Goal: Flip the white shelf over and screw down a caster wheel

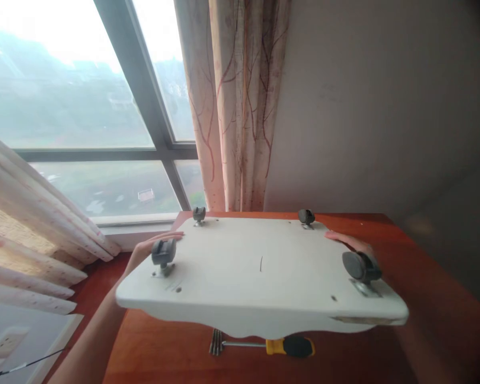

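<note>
A white board (260, 277) with several dark caster wheels on its upturned face is held above a reddish wooden table (424, 298). My left hand (152, 248) grips the board's left edge, fingers lying along the top near one caster (163, 255). On the opposite side my right hand (352, 242) holds the right edge, partly hidden behind another caster (361, 268). Two more casters (199, 214) (306, 217) stand at the far corners.
Under the board's near edge lie a yellow-and-black screwdriver (282, 346) and a bundle of screws (216, 342). A window, curtains (236, 106) and a grey wall stand behind the table. A wall socket (6, 341) is at lower left.
</note>
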Available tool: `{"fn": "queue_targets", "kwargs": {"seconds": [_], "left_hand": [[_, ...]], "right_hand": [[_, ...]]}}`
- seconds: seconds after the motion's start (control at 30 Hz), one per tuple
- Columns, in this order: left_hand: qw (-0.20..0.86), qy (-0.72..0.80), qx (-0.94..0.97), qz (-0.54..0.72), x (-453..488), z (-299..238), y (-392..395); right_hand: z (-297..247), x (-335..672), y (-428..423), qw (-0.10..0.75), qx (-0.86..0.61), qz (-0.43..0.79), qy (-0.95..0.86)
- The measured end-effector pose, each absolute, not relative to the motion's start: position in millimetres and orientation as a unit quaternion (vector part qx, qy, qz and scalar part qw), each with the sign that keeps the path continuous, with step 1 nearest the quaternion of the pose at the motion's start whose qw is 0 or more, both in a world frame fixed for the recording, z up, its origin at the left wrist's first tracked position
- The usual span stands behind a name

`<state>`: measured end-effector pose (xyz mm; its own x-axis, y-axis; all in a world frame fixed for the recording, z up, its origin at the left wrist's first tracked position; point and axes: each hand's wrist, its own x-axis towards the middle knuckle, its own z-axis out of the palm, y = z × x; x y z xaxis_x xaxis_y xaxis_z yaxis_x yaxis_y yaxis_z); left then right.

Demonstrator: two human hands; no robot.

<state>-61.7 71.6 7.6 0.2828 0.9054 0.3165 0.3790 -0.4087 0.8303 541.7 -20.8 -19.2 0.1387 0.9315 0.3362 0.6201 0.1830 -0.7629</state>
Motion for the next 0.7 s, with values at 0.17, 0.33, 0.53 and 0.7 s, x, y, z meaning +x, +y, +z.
{"fn": "queue_targets", "kwargs": {"seconds": [0.17,0.33,0.53,0.7], "left_hand": [[0.286,0.5,0.716,0.395,-41.4,6.5,55.9],[0.283,0.524,0.702,0.389,-30.5,3.8,50.3],[0.236,0.524,0.705,0.415,-25.6,-12.3,45.3],[0.234,0.526,0.705,0.415,-21.5,-21.2,40.5]], "right_hand": [[-32.8,530.2,-15.8,0.455,-0.623,0.181,-0.61],[-41.5,520.9,-11.8,0.458,-0.626,0.161,-0.61],[-47.4,515.9,-13.1,0.449,-0.622,0.136,-0.627],[-53.3,515.1,-9.8,0.441,-0.616,0.119,-0.642]]}}
